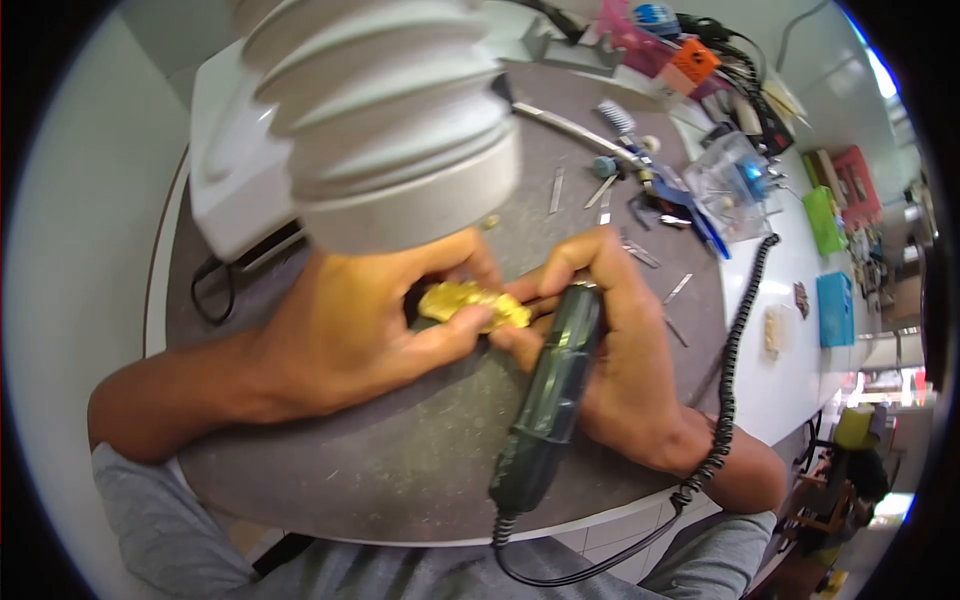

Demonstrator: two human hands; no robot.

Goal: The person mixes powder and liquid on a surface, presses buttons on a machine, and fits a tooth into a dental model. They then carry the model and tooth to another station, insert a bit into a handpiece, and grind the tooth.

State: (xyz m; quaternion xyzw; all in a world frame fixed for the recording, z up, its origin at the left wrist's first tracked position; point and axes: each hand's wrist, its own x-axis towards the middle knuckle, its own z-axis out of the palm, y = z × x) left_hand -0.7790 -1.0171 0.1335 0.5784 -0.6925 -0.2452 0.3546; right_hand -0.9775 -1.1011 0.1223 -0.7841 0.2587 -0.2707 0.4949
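My left hand [345, 325] is closed around a small, lumpy, glossy yellow piece [462, 300], pinching it between thumb and fingers. A dark rotary handpiece [555, 390] rests in my right hand [630, 350], its thick body slanting down toward me and its cord leaving the lower end. The fingertips of my right hand meet the right end of the yellow piece, and the handpiece's working tip is hidden behind the fingers. Both hands are over the grey-brown worktop [380, 470], just below the mouth of a white ribbed hose [400, 190].
A white box-shaped unit [235, 170] stands at the left back. Small metal strips, a brush [617, 117] and blue-handled tools lie right of the hose. A clear plastic container [730, 180] is further right. The coiled black cord [738, 350] runs over my right wrist.
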